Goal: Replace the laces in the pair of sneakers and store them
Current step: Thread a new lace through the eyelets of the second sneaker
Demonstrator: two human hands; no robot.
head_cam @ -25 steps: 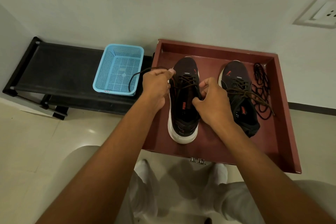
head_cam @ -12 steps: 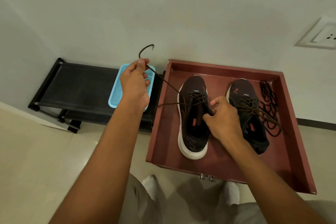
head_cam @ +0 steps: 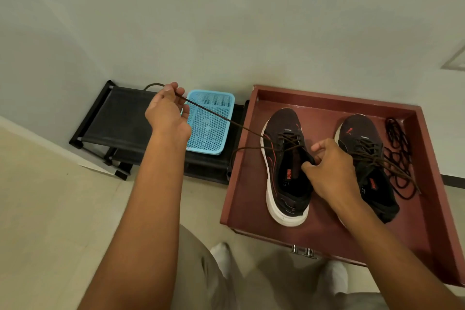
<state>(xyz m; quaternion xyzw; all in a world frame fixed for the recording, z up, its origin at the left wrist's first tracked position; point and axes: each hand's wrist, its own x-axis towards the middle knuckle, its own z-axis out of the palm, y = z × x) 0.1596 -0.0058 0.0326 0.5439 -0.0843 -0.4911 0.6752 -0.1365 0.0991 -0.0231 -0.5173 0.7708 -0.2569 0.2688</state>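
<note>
Two dark sneakers with white soles stand side by side in a red-brown tray (head_cam: 241, 184). My left hand (head_cam: 167, 114) pinches one end of the brown lace (head_cam: 221, 119) of the left sneaker (head_cam: 284, 166) and holds it taut, out to the left above the blue basket. My right hand (head_cam: 332, 168) grips the tongue and collar of that sneaker. The right sneaker (head_cam: 364, 158) is still laced, its lace ends trailing to the right. A loose bundle of black laces (head_cam: 400, 153) lies in the tray against the right wall.
A blue plastic mesh basket (head_cam: 210, 123) sits on a low black rack (head_cam: 118, 118) left of the tray, against the wall. Pale tiled floor lies below. My knees and white socks (head_cam: 221, 254) show at the bottom. A wall socket (head_cam: 455, 60) is at far right.
My left hand has drawn the lace end out of the left sneaker, up and leftward over the basket, so the lace runs longer and taut. My right hand stays on the sneaker.
</note>
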